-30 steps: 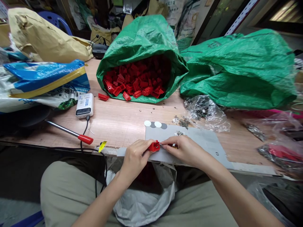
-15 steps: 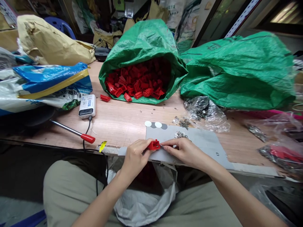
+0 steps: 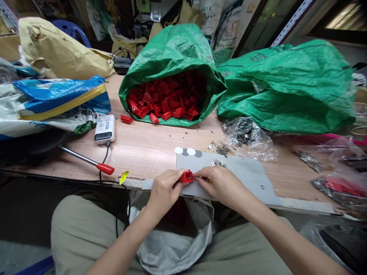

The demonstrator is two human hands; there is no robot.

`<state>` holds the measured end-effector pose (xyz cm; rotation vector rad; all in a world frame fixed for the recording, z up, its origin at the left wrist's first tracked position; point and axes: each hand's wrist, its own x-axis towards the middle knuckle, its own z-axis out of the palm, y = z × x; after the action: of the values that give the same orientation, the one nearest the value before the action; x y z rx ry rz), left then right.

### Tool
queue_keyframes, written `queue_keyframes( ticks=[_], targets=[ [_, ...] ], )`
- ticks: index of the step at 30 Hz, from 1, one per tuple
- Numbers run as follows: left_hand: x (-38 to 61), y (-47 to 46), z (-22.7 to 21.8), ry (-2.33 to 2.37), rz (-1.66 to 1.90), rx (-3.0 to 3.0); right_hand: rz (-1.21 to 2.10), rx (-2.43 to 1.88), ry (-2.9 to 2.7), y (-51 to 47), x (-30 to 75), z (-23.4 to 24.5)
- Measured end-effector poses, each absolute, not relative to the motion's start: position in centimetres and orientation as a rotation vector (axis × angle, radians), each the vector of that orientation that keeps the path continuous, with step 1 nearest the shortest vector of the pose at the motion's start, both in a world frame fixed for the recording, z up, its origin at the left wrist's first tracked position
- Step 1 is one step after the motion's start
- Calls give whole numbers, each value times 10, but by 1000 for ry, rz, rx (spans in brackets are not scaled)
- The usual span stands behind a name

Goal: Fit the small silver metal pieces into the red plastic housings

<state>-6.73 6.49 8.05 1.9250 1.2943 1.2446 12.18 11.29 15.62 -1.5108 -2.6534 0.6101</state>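
Observation:
My left hand (image 3: 164, 191) is closed around a small red plastic part (image 3: 187, 177), its open, hollow end facing right. In my right hand (image 3: 219, 185) the fingers pinch a thin metal-tipped tool (image 3: 197, 176), mostly covered by the fingers. Its tip reaches the open end of the red part. Both hands are over the front edge of a grey mat (image 3: 243, 172). Just beyond the right hand lies a small pile of shiny metal pieces (image 3: 219, 163). Below the hands, an open whitish sack (image 3: 174, 248) hangs between the knees, with something red inside.
A green sack (image 3: 172, 49) full of red parts lies open at the back, beside another green sack (image 3: 286, 84). Clear bags (image 3: 252, 141) of metal pieces lie on the right. To the left are a white power bank (image 3: 104, 128) with a cable and a red-handled rod (image 3: 104, 168).
My right hand has shifted slightly left, and the tool tip is now at the red part's opening. The left hand keeps its hold on the red part.

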Motion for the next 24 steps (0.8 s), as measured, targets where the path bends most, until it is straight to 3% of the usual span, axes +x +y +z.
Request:
queue_keyframes(
  ticks=[3, 10, 17, 24],
  targets=[
    [-67, 65, 80, 1305, 1259, 1928, 594, -1525, -2650, 110, 119, 158],
    [-67, 64, 81, 1290, 1253, 1909, 1274, -1464, -2306, 124, 133, 147],
    [-67, 64, 81, 1293, 1257, 1930, 1413, -1391, -2252, 127, 134, 144],
    [-66, 63, 80, 1303, 1271, 1972, 1320, -1520, -2368, 135, 129, 150]
  ],
)
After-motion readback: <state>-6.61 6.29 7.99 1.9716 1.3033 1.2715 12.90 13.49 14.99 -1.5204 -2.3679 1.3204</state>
